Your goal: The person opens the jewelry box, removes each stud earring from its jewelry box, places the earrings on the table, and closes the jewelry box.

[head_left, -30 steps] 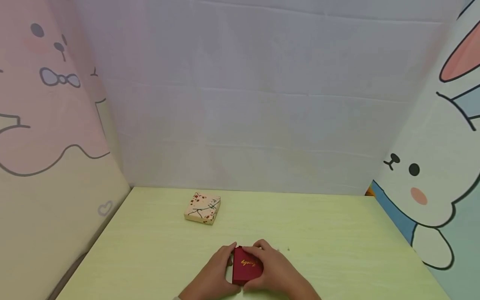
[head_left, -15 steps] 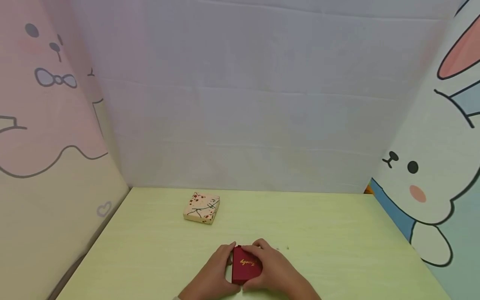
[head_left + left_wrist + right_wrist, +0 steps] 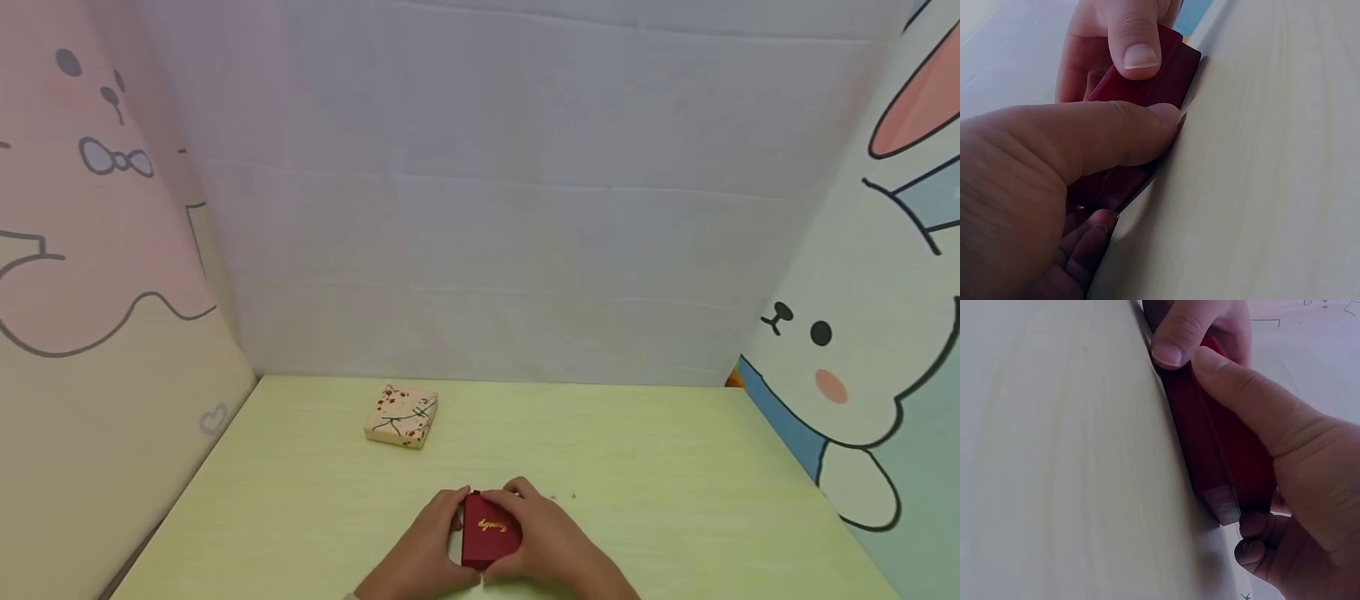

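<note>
A small dark red box (image 3: 487, 537) with gold lettering on its lid lies on the table at the front, between both hands. My left hand (image 3: 423, 546) grips its left side, thumb along the near face and fingers curled toward the far side. From the right, my right hand (image 3: 553, 542) holds the same box, covering part of the lid. In the left wrist view the left thumb lies low on the box (image 3: 1179, 72), close to the tabletop. The right wrist view shows the right thumb at the lid's edge on the red box (image 3: 1241, 459), with other fingers partly hidden behind it.
Farther back on the pale yellow-green table (image 3: 637, 467) sits a flat cream box (image 3: 405, 415) with a red blossom and branch pattern. A plain white sheet (image 3: 525, 208) hangs behind the table. Cartoon-printed panels (image 3: 847, 350) stand at both sides.
Both hands keep their hold on the red box, which stays in place. The whole view has shifted very slightly.
</note>
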Tool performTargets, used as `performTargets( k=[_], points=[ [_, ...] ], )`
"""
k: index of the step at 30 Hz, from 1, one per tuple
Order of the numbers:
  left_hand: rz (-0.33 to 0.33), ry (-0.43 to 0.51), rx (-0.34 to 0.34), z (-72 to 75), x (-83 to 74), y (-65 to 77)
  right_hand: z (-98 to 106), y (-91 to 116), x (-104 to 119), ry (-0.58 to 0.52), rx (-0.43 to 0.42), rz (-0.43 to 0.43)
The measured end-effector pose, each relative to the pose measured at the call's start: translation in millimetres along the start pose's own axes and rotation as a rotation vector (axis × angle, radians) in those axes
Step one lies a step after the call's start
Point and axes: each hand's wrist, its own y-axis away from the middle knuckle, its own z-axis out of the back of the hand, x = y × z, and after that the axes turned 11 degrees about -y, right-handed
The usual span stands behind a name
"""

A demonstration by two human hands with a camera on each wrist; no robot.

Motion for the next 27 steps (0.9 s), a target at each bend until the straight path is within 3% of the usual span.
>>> performTargets(
  k=[15, 27],
  points=[
    [-0.007, 0.002, -0.002, -0.1, 1.9, -0.1, -1.9, -1.2, -2.5, 0.014, 0.000, 0.008],
    [0.028, -0.030, -0.008, 0.0, -0.9, -1.1, 2.7, -1.3, 0.2, 0.032, 0.014, -0.019]
  ],
)
